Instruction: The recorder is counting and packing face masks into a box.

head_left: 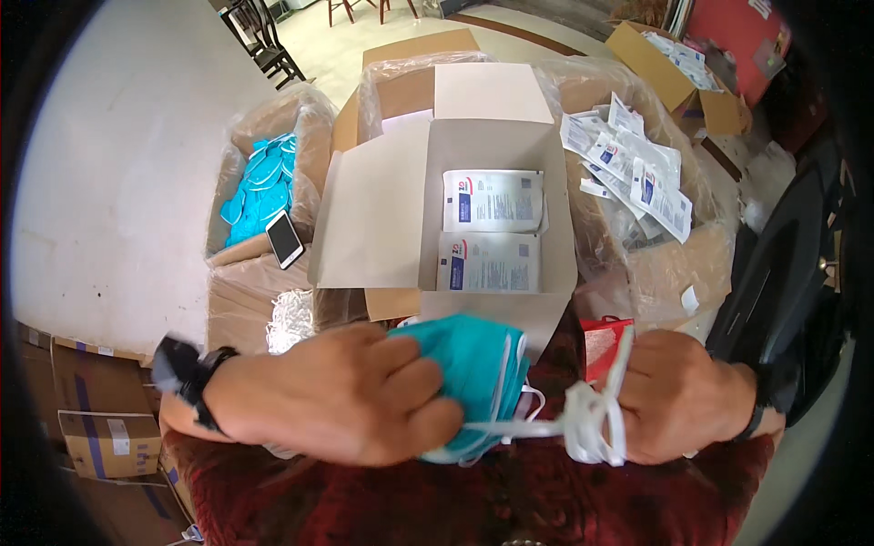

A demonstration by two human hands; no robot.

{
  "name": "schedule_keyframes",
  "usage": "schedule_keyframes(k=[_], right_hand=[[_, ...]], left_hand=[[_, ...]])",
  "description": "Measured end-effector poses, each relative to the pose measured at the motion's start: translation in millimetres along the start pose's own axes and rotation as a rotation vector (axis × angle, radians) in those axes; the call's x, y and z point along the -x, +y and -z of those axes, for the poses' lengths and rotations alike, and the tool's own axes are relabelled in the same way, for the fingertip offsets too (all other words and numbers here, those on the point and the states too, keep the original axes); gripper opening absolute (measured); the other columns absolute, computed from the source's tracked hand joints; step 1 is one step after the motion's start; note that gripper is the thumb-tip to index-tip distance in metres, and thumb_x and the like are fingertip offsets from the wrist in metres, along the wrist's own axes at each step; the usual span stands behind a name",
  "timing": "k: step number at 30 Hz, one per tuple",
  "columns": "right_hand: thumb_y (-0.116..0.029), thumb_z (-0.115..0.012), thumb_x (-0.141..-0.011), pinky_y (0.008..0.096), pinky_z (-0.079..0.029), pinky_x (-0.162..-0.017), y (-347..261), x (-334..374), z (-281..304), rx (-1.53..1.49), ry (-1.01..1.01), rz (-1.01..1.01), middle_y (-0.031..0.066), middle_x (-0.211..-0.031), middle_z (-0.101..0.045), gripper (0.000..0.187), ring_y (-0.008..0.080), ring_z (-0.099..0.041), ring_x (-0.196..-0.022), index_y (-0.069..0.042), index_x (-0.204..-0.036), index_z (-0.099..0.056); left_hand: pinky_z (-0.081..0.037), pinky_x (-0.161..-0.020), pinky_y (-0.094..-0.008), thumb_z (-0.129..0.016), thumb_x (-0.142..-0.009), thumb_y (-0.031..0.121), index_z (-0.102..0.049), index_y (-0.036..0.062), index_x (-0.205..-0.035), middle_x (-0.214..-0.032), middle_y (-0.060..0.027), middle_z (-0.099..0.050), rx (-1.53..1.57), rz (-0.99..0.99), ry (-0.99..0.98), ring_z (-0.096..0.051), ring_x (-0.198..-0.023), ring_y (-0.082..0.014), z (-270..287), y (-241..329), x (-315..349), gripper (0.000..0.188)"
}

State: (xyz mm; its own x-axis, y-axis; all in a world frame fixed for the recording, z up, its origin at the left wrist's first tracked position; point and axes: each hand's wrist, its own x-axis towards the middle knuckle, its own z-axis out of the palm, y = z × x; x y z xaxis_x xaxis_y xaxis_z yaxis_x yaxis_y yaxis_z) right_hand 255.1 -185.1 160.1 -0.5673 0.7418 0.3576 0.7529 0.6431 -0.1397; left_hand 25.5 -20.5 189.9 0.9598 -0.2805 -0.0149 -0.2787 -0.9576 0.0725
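My left hand (346, 393) is closed in a fist in front of several teal face masks (473, 359) stacked over my lap. From its fingers a white elastic strap (510, 428) runs taut toward my right hand (678, 396). The right hand, closed too, grips a looped bundle of white elastic straps (592, 423). Both hands are slightly blurred, and my left hand covers part of the stack, so I cannot tell whether it also pinches a mask. A small red packet (603, 348) shows just behind my right hand.
Ahead stands an open white carton (369, 218) holding white printed pouches (492, 202). To its left are a plastic-lined box of teal masks (262, 187), a phone (284, 240) and white straps (291, 318). More pouches (637, 173) fill a lined box at the right.
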Motion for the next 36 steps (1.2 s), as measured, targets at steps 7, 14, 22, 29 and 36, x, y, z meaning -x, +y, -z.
schedule_keyframes(k=[7,14,22,29,36], right_hand=[[-0.021,-0.059,-0.083,0.0275,-0.047,-0.059,69,98,-7,-0.39,0.477,-1.099,0.0018,-0.076,-0.061,0.016,0.0134,-0.058,-0.068,-0.006,-0.087,-0.062],[-0.04,-0.05,-0.091,0.0288,-0.05,-0.065,111,-2,-89,-1.516,0.74,-0.854,0.0107,-0.089,-0.062,0.036,0.0183,-0.06,-0.076,-0.005,-0.1,-0.055],[-0.049,-0.063,-0.079,0.0365,-0.048,-0.087,123,-69,-116,-2.105,0.634,-0.296,0.0098,-0.112,-0.058,0.056,0.0223,-0.06,-0.096,-0.004,-0.112,-0.054],[-0.014,-0.073,-0.069,0.0252,-0.048,-0.07,65,-37,-97,-1.91,0.398,-0.489,0.0047,-0.09,-0.06,0.042,0.0134,-0.058,-0.078,-0.003,-0.106,-0.055],[-0.012,-0.068,-0.074,0.0298,-0.049,-0.061,72,-29,-56,-0.729,0.572,-0.549,0.0103,-0.08,-0.065,0.023,0.0215,-0.063,-0.072,-0.005,-0.095,-0.064]], left_hand=[[-0.045,-0.057,-0.0396,-0.064,-0.049,0.003,-0.053,0.0065,-0.076,-0.073,-0.0077,-0.055,-0.479,0.765,0.168,-0.054,-0.066,-0.0306,4,-71,105,0.03],[-0.042,-0.051,-0.0348,-0.058,-0.062,0.004,-0.05,0.0085,-0.072,-0.064,-0.0057,-0.047,-0.569,0.368,0.412,-0.053,-0.062,-0.0237,-4,-84,-8,0.014],[-0.045,-0.053,-0.0335,-0.057,-0.067,0.009,-0.051,0.0092,-0.073,-0.064,-0.0047,-0.049,-0.628,0.239,0.445,-0.054,-0.064,-0.023,9,-74,-59,0.008],[-0.047,-0.057,-0.0362,-0.058,-0.068,0.01,-0.054,0.0102,-0.079,-0.069,-0.0072,-0.054,-0.573,0.401,0.394,-0.058,-0.068,-0.0265,-2,-94,-54,0.012],[-0.048,-0.064,-0.0379,-0.068,-0.067,0.014,-0.056,0.0091,-0.089,-0.079,-0.014,-0.059,0.174,0.445,0.301,-0.059,-0.077,-0.0331,-50,-77,-61,0.026]])
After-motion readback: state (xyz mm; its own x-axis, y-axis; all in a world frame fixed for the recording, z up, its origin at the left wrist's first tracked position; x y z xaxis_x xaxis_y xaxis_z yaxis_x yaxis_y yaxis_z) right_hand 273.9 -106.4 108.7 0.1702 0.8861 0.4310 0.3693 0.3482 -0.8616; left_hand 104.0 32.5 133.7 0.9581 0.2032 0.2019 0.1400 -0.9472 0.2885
